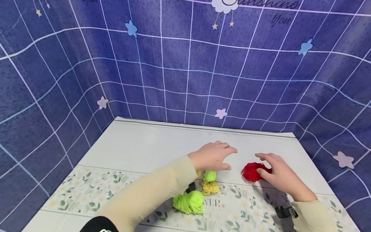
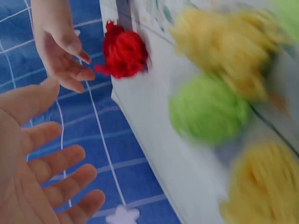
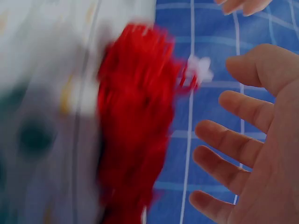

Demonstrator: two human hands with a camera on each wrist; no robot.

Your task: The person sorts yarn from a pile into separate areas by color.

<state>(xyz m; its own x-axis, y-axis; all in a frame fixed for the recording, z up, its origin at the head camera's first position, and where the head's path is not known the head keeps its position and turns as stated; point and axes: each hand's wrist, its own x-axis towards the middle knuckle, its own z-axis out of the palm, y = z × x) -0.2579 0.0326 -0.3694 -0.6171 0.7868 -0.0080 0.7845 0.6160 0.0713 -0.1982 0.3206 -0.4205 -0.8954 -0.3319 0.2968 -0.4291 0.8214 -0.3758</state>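
A bundle of red yarn [image 1: 252,171] lies on the table's right half. My right hand [image 1: 279,175] hovers beside it with fingers spread; in the right wrist view a gap separates those fingers from the red strands. Farther left, my left hand [image 1: 213,156] reaches over the white part of the table, fingers apart and palm empty in the left wrist view. Near its wrist lie a small green yarn ball [image 1: 209,176] and a yellow yarn bundle [image 1: 210,188]. Another yellow bundle [image 2: 266,186] is mostly covered by the left arm in the head view.
A larger bright green yarn bundle [image 1: 189,202] sits by the left forearm. Floral-printed cloth [image 1: 95,185] covers the near part of the white table [image 1: 139,141]. Blue gridded curtain [image 1: 174,80] with stars surrounds the back and sides.
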